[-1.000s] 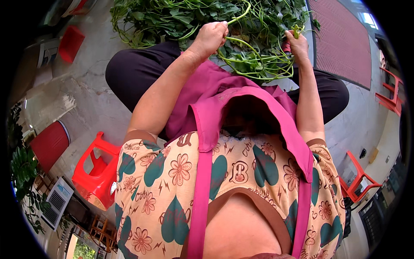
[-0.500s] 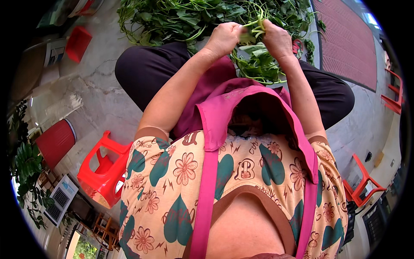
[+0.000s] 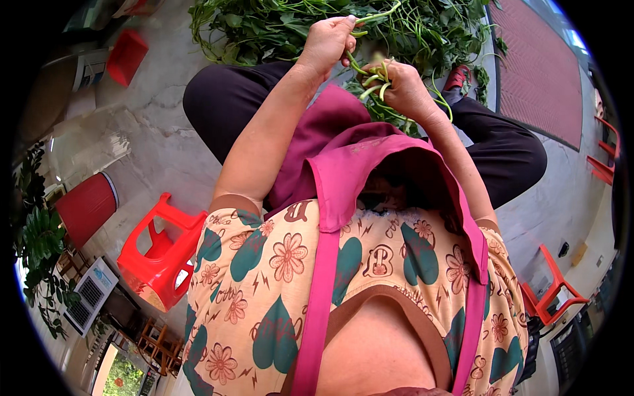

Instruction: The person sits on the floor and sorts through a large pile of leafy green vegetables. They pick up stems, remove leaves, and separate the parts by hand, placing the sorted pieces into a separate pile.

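Observation:
My left hand [image 3: 328, 43] is closed on a green vine stem [image 3: 378, 14], whose end sticks out past the thumb toward the upper right. Below and to the right of it, my right hand [image 3: 404, 87] grips a small bunch of leafy greens [image 3: 375, 84], with several pale green stem ends pointing out to the left. One stem runs between the two hands. Leaves hang under the right hand, partly hidden by it. Just beyond both hands, a wide heap of leafy vines [image 3: 264, 30] spreads over the floor in front of my crossed legs.
A red plastic stool [image 3: 158, 251] stands at my left, with a dark red chair back [image 3: 87, 210] farther out. A reddish mat [image 3: 538, 72] lies at the far right. More red stools [image 3: 551, 284] are on the right. A red container [image 3: 127, 58] sits far left.
My right hand has come down toward me and turned, showing the stem ends to the left. My left hand has moved slightly left and up, away from the right hand.

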